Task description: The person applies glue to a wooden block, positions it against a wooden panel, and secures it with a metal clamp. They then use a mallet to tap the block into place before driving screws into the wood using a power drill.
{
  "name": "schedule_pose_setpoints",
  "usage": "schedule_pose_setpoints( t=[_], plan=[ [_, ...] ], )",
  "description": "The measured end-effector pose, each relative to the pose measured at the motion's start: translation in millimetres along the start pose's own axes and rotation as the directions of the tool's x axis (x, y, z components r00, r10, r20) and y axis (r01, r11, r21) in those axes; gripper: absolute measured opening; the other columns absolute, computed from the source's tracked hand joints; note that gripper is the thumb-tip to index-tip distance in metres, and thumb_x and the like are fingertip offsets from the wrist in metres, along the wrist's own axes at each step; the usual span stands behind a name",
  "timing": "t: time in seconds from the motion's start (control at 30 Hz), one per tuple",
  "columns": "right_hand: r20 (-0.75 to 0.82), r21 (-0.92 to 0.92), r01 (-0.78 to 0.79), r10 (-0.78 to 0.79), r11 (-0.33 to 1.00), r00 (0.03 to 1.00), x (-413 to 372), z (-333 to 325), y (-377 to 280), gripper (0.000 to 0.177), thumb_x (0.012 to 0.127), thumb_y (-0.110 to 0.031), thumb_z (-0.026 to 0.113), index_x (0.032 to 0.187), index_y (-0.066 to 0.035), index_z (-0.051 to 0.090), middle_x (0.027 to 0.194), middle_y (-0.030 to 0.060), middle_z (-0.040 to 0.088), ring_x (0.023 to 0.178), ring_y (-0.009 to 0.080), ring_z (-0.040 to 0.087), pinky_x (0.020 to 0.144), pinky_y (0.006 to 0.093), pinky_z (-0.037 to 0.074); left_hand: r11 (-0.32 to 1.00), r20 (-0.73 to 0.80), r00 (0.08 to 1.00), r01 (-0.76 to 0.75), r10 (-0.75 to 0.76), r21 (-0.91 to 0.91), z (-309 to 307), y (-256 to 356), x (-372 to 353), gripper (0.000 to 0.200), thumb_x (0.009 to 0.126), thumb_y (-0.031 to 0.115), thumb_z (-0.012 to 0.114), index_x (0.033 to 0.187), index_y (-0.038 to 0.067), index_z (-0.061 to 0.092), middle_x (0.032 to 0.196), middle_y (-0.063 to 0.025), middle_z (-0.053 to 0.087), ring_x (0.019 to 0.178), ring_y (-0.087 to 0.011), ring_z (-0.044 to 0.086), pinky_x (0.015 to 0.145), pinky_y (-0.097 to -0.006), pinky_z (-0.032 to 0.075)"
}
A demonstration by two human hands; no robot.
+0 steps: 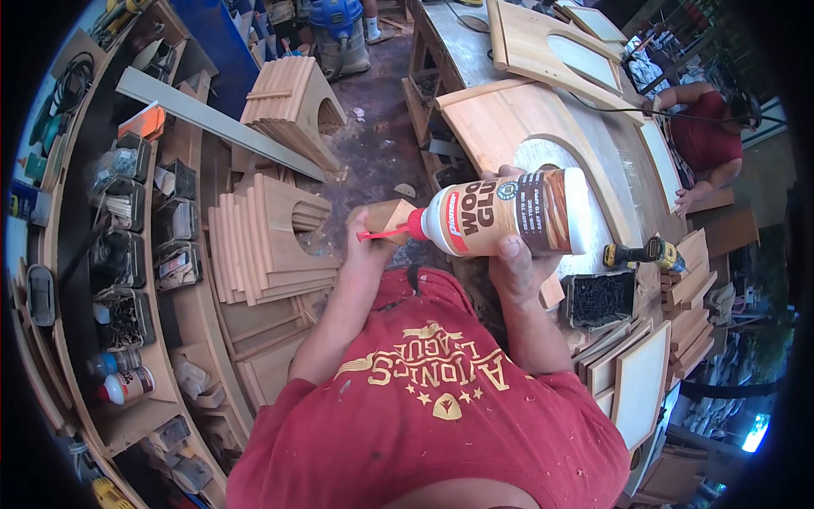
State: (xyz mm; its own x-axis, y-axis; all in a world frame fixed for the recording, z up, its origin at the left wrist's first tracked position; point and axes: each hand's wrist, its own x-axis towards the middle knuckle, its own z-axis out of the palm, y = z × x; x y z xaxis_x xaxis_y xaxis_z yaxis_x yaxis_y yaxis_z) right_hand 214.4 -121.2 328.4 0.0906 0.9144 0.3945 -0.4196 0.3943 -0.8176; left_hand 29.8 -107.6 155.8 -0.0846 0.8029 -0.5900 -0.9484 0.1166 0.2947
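My right hand (515, 270) is wrapped round a white wood glue bottle (492, 214) with a printed brown-and-white label. The bottle lies nearly level, its red nozzle (386, 232) pointing left. Closed on a small block of wood (392, 217) is my left hand (365, 242), and the nozzle tip overlaps that hand in this view. Part of the block is hidden behind the nozzle. Beyond the bottle, a wooden panel with a curved cutout (496, 119) rests on the workbench (462, 42).
Stacked curved-cut wooden pieces (275, 242) stand at left, near shelves with bins of screws (123, 318). On the right are a yellow cordless drill (649, 253), a dark tray of screws (600, 299) and leaning panels (640, 382). Another person (708, 131) works across the bench.
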Motion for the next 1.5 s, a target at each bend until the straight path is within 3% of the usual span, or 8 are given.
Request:
schedule_pose_setpoints(
  t=[0.23,0.43,0.53,0.83,1.1,1.27,1.33,1.5],
  plan=[
    [-0.025,-0.049,-0.045,0.044,0.998,0.999,-9.8,-6.9,1.2,0.091,0.077,-0.029,0.088,0.146,0.002,0.037,0.131,0.0223,0.058,0.119,0.0345,0.063,0.104,0.0480,0.052,0.995,-0.162,0.984,0.061,-0.074,-0.079,24.5,2.3,-11.2,0.039,0.105,0.023,0.037,0.130,-0.003,0.051,0.128,-0.0231,0.061,0.120,-0.0362,0.062,0.106,-0.0522,0.049],
    [0.004,-0.052,0.023,-0.023,0.998,1.000,-9.6,-13.3,11.1,0.091,0.079,-0.027,0.087,0.150,-0.002,0.035,0.130,0.0207,0.059,0.120,0.0347,0.062,0.105,0.0488,0.051,0.999,0.029,0.999,0.035,-0.036,0.011,8.5,1.9,-5.8,0.038,0.105,0.022,0.036,0.129,-0.003,0.051,0.125,-0.0223,0.062,0.116,-0.0365,0.063,0.104,-0.0517,0.050],
    [-0.034,0.006,0.028,-0.027,1.000,0.999,-3.4,-12.0,13.2,0.090,0.080,-0.028,0.087,0.150,-0.003,0.036,0.130,0.0203,0.059,0.120,0.0351,0.062,0.105,0.0497,0.051,0.999,-0.053,0.998,0.022,-0.024,-0.028,10.0,-0.7,-0.8,0.045,0.100,0.026,0.039,0.131,-0.005,0.050,0.133,-0.0268,0.056,0.126,-0.0412,0.057,0.108,-0.0598,0.045],
    [0.082,0.038,-0.030,0.027,0.999,0.996,-23.1,-14.5,16.5,0.090,0.079,-0.032,0.089,0.145,0.005,0.041,0.134,0.0250,0.059,0.125,0.0377,0.060,0.109,0.0536,0.048,0.997,-0.027,0.999,0.026,-0.028,-0.071,2.5,9.0,-4.0,0.041,0.107,0.028,0.033,0.128,-0.001,0.053,0.123,-0.0206,0.063,0.118,-0.0344,0.062,0.106,-0.0498,0.049],
    [0.082,0.032,-0.095,0.092,0.995,0.992,-19.8,-10.9,12.4,0.095,0.076,-0.039,0.090,0.145,0.004,0.040,0.137,0.0212,0.055,0.129,0.0338,0.056,0.113,0.0516,0.044,1.000,-0.072,0.997,-0.009,0.007,-0.025,-0.8,12.4,4.4,0.048,0.099,0.028,0.040,0.133,-0.004,0.051,0.132,-0.0250,0.058,0.121,-0.0415,0.061,0.104,-0.0592,0.050],
    [0.125,0.127,0.083,-0.099,0.988,0.987,-19.2,-8.9,31.5,0.092,0.077,-0.034,0.090,0.146,0.001,0.041,0.138,0.0199,0.056,0.130,0.0341,0.055,0.114,0.0526,0.043,0.991,-0.056,0.997,0.046,-0.053,-0.123,-0.2,13.3,7.3,0.049,0.101,0.031,0.040,0.136,-0.003,0.048,0.137,-0.0235,0.055,0.126,-0.0407,0.057,0.106,-0.0616,0.047],
    [0.030,0.057,-0.036,0.034,0.998,0.999,-11.4,-7.4,17.6,0.093,0.075,-0.034,0.091,0.146,0.000,0.042,0.137,0.0193,0.056,0.130,0.0340,0.055,0.114,0.0534,0.043,0.999,-0.076,0.997,0.001,-0.005,-0.050,5.3,10.7,2.8,0.050,0.102,0.034,0.041,0.137,-0.003,0.046,0.139,-0.0230,0.053,0.128,-0.0402,0.055,0.108,-0.0625,0.044],
    [0.074,0.085,-0.110,0.104,0.990,0.992,-27.9,-12.1,20.6,0.096,0.069,-0.038,0.094,0.141,0.003,0.046,0.135,0.0219,0.058,0.127,0.0353,0.057,0.112,0.0538,0.045,0.996,-0.200,0.979,0.007,-0.025,-0.090,33.7,15.8,-22.9,0.037,0.105,0.025,0.039,0.125,-0.001,0.057,0.121,-0.0209,0.066,0.114,-0.0353,0.065,0.101,-0.0504,0.053]
  ],
)
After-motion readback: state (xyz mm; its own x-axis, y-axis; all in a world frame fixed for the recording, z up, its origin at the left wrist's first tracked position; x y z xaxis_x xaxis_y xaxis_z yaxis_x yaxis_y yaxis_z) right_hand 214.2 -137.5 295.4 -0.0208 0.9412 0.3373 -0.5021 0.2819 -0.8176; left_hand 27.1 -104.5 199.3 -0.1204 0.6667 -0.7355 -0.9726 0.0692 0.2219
